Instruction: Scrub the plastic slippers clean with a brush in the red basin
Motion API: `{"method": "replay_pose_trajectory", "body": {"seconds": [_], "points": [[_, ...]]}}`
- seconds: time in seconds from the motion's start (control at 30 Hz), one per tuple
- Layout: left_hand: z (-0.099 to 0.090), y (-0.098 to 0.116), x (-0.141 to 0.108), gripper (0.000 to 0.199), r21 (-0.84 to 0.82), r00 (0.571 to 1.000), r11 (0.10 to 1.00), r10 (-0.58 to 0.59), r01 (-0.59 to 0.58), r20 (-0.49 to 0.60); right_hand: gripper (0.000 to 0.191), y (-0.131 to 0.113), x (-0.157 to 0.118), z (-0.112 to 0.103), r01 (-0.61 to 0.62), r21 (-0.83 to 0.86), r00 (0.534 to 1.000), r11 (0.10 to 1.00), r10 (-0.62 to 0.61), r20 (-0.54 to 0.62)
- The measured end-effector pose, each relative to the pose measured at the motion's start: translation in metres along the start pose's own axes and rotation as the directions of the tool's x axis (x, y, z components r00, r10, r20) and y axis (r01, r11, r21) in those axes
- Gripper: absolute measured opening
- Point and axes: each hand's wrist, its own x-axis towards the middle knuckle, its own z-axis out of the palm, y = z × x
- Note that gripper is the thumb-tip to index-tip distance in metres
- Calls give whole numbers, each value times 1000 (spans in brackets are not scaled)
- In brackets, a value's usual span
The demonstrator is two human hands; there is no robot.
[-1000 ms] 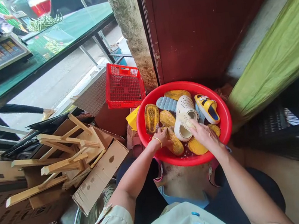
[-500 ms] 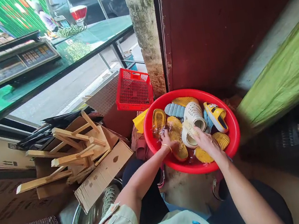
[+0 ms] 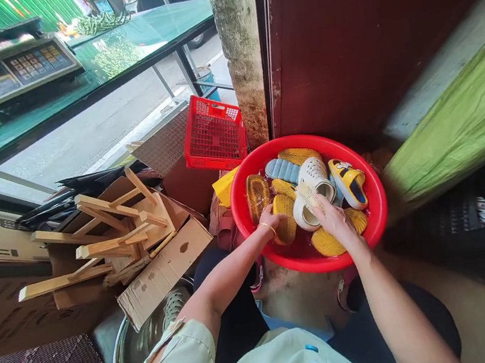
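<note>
A red basin (image 3: 378,197) holds water and several shoes. My left hand (image 3: 272,218) is closed on the edge of a yellow sandal (image 3: 284,219), sole up, at the basin's near left. In my right hand (image 3: 334,221) is a pale bristled brush (image 3: 307,196), lying against a white clog (image 3: 313,171). Beside them are another yellow sandal (image 3: 258,196) at the left, a blue sandal (image 3: 282,170) at the back, a yellow and white shoe (image 3: 347,182) at the right and a yellow sole (image 3: 326,243) near my right wrist.
Behind the basin stands a red crate (image 3: 213,134). An upturned wooden stool (image 3: 130,230) and cardboard (image 3: 165,273) lie at the left, above a metal bowl (image 3: 119,354). A green cloth (image 3: 458,123) hangs at the right. A glass table (image 3: 145,34) stands at the back left.
My left hand has closed on the yellow sandal, which now sits higher and more upright. Splashing around it has died down. The camera view has tilted lower.
</note>
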Motion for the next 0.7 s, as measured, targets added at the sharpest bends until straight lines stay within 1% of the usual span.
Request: {"method": "replay_pose_trajectory", "body": {"seconds": [0.07, 0.13, 0.2, 0.27, 0.33, 0.37, 0.4, 0.47, 0.5, 0.53, 0.57, 0.6, 0.63, 0.7], "points": [[-9, 10, 4, 62, -125, 999, 992, -27, 29, 19, 57, 2, 0, -2, -8, -5, 1000, 1000, 8, -13], [-21, 21, 7, 68, -282, 1000, 959, -16, 23, 27, 57, 3, -1, -3, -11, 1, 999, 1000, 11, -34], [-31, 31, 9, 71, -392, 999, 919, 40, -35, 4, 56, 3, -3, -3, -6, 23, 999, 1000, 7, -43], [-37, 40, 9, 71, -433, 990, 891, 136, -132, -24, 55, 1, -4, -1, -8, 52, 999, 999, 10, -46], [-38, 46, 7, 70, -482, 980, 859, 199, -172, 4, 55, -3, -3, -1, -11, 88, 997, 996, 18, -79], [-36, 48, 6, 67, -512, 977, 844, 207, -157, 42, 55, -5, -3, -2, -8, 113, 993, 994, 21, -119], [-32, 49, 6, 63, -540, 976, 833, 196, -118, 90, 56, -7, -3, -4, 1, 140, 984, 990, 24, -176], [-23, 49, 6, 55, -572, 973, 820, 153, -27, 173, 58, -10, -3, -8, 30, 186, 952, 982, 29, -305], [-19, 47, 7, 51, -568, 973, 823, 127, 6, 194, 59, -12, -4, -10, 50, 192, 937, 980, 21, -349], [-14, 45, 10, 48, -549, 975, 835, 99, 27, 200, 60, -15, -7, -11, 71, 181, 930, 981, 0, -367], [-11, 43, 12, 46, -523, 979, 852, 69, 42, 191, 61, -19, -11, -11, 95, 157, 935, 983, -34, -353], [-8, 40, 16, 47, -495, 984, 867, 35, 57, 174, 61, -24, -17, -10, 119, 124, 948, 985, -75, -309], [-6, 38, 20, 49, -461, 990, 885, 3, 64, 143, 61, -31, -24, -8, 145, 86, 963, 986, -120, -243], [-6, 33, 26, 56, -361, 999, 932, 7, 6, 35, 60, -44, -38, -3, 203, 14, 975, 979, -201, -95]]}}
